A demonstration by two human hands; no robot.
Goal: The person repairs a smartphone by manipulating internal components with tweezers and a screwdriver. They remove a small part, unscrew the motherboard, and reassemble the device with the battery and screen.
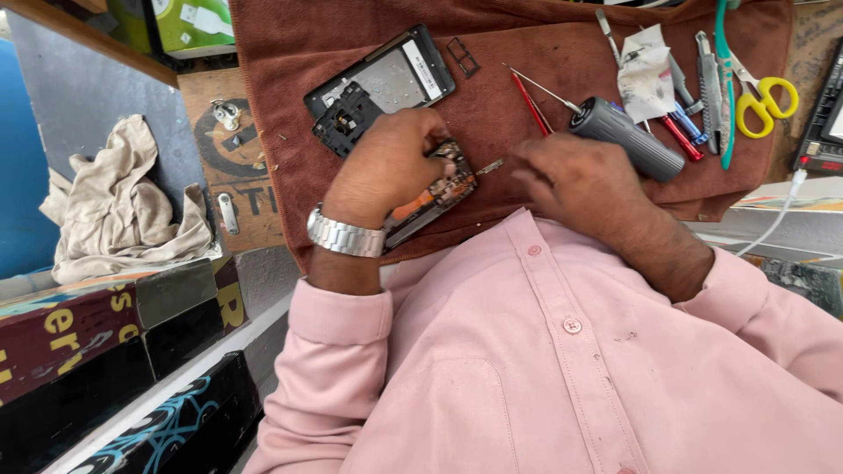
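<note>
Head cam looking straight down: the left hand (386,167) is curled over an opened phone (439,191), fingers pressing it onto the brown cloth (492,114). The right hand (575,180) sits at the phone's 3 o'clock, fingers pinched together; a small metal bit (489,165) shows between the two hands, though I can't tell whether it's actually gripped. A grey electric screwdriver (625,136) lies against the back of that hand, at about 1 o'clock from it. At 11 o'clock from the left hand there's a separate phone frame (386,77) with a loose black cover piece (344,118) on its lower end. Red screwdrivers (532,105), tweezers and yellow-handled scissors (762,101) are off at 2 o'clock.
</note>
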